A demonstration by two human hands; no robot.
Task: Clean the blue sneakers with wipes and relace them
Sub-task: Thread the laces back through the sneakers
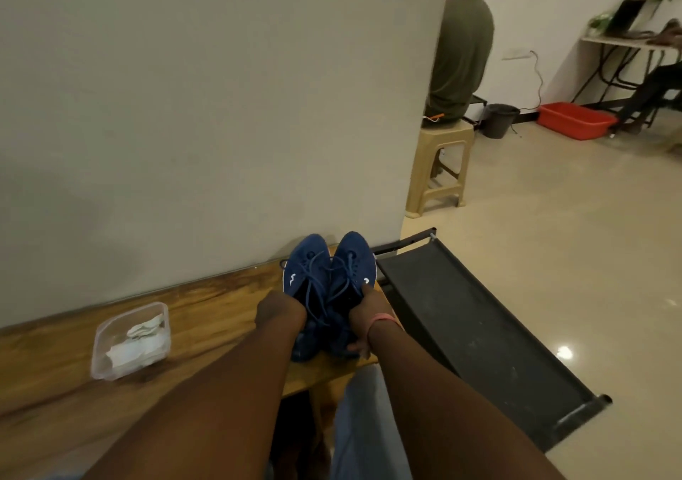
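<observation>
Two blue sneakers stand side by side at the right end of the wooden table (206,306), toes toward the wall, laces still threaded. My left hand (280,311) grips the heel end of the left sneaker (306,269). My right hand (369,313), with a pink band on the wrist, holds the right sneaker (354,258) round its outer side and heel. A clear plastic box (131,339) with white wipes inside sits on the table to the left of the shoes.
The wall runs close behind the table. A black rack (476,332) stands right of the table. Farther off are a beige plastic stool (439,169) with a person in green on it, a dark bucket (500,119) and a red tub (575,119).
</observation>
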